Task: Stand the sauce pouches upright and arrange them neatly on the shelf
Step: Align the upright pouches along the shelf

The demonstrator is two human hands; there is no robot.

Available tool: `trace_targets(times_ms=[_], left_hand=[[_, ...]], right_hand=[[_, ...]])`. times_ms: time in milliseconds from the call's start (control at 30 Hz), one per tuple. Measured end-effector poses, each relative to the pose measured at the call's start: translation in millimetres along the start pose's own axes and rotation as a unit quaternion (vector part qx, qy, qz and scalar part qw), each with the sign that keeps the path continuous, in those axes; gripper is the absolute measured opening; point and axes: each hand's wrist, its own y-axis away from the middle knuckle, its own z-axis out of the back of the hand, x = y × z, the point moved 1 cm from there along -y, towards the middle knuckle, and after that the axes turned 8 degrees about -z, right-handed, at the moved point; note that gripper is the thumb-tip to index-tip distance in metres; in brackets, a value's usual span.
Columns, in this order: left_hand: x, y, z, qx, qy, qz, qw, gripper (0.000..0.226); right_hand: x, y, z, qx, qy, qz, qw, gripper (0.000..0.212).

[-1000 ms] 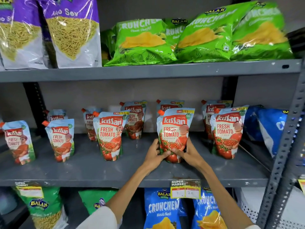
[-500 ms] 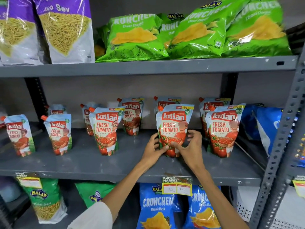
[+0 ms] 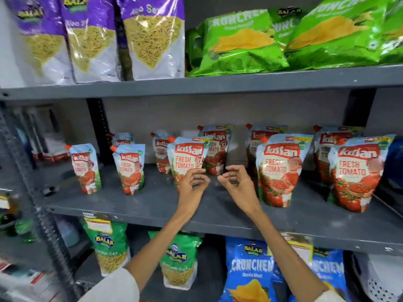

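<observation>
The middle pouch (image 3: 189,162) is being reached for; the left hand (image 3: 193,185) and right hand (image 3: 236,184) are released. It must be grasped and straightened next.

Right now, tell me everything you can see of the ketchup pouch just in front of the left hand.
The ketchup pouch is a glossy, soft-looking stand-up pack, pale blue with a red brand banner, "Fresh Tomato" lettering and a tomato picture. An orange-red spout cap sits at its top left corner. It stands upright on the grey middle shelf, front row. The left hand covers its lower part, fingers curled; actual contact is unclear. The right hand is apart from it.
</observation>
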Motion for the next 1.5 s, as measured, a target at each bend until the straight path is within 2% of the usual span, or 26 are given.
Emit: trace_targets(times_ms=[200, 333, 400, 500, 533, 667, 967, 1100, 1500], left_hand=[[27.2, -25.8, 79.3, -0.019, -0.032, -0.003, 0.999, 0.027], [46.3, -43.2, 106.9, -0.011, -0.023, 0.023, 0.999, 0.041], [57.2, -50.7, 114.6, 0.023, -0.022, 0.052, 0.998, 0.048], [68.0, -54.2, 117.5, 0.13, -0.008, 0.129, 0.983, 0.073], [69.7, -53.6, 118.1, 0.158, -0.018, 0.141, 0.977, 0.075], [74.4, -49.2, 115.0, 0.175, -0.066, 0.112, 0.976, 0.06], [67.7, -32.5, 75.5, 0.166, -0.068, 0.082, 0.98, 0.058], [61.6, -32.5, 51.5, 0.178, -0.075, 0.078, 0.978, 0.048], [52.6, -29.9, 28.1, 0.166, -0.07, 0.09, 0.98, 0.047]], right_hand=[[-9.4, -15.4, -74.1, 0.021, 0.006, -0.048, 0.999, 0.057], [-11.4, -24.6, -104.1, 0.056, -0.011, -0.084, 0.995, 0.077], [-11.5, -24.9, -111.2, 0.077, -0.013, -0.107, 0.991, 0.082], [-11.5, -22.1, -113.5, 0.089, 0.01, -0.111, 0.99, 0.086], [-12.0, -21.4, -113.7, 0.085, 0.019, -0.111, 0.99, 0.088], [-14.7, -17.5, -106.9, 0.081, 0.028, -0.104, 0.991, 0.086], [-30.2, -10.6, -62.1, 0.078, 0.057, -0.099, 0.99, 0.072], [-33.6, -11.1, -38.3, 0.076, 0.051, -0.097, 0.991, 0.067], [-34.2, -13.2, -27.2, 0.071, 0.079, -0.102, 0.989, 0.071]])
